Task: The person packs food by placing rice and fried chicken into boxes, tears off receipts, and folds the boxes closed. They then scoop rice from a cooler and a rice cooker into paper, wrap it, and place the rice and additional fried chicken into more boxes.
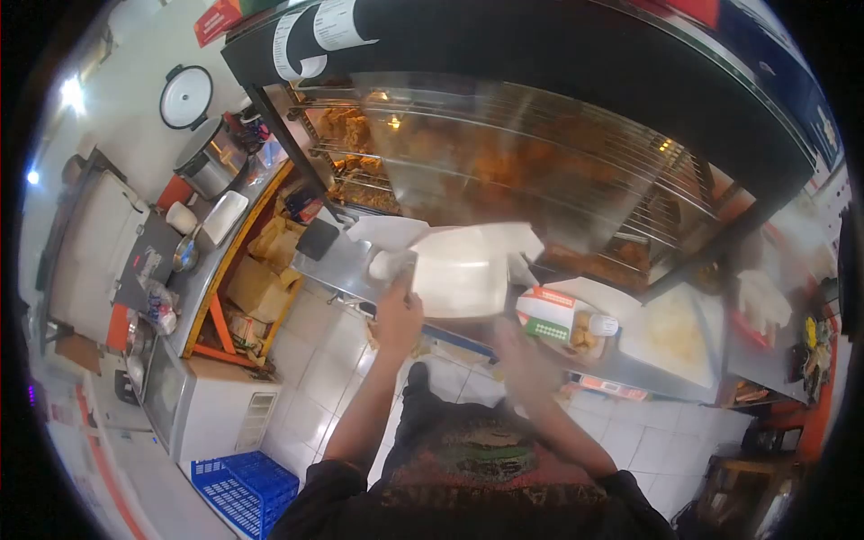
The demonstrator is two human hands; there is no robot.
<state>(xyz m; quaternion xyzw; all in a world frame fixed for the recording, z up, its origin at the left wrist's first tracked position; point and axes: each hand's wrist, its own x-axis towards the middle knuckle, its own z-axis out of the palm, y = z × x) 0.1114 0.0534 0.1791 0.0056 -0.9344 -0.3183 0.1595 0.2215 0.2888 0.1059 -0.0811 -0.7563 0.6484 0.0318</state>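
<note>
An unfolded white cardboard food box (463,279) with raised flaps is in front of me at the counter's edge. My left hand (399,310) grips its left side, fingers closed on the board. My right hand (522,355), smeared by motion, is by the box's lower right corner; its fingers cannot be made out. To the right, an open box (589,360) contains a red, white and green carton (547,315), brown fried pieces (587,331) and a small white-lidded cup (603,325).
Behind the counter stands a heated display cabinet (504,162) with fried food on wire racks. White paper with yellowish stains (670,337) lies at right. On the left are a steel side table (211,261), a rice cooker (211,157) and, on the floor, a blue crate (243,490).
</note>
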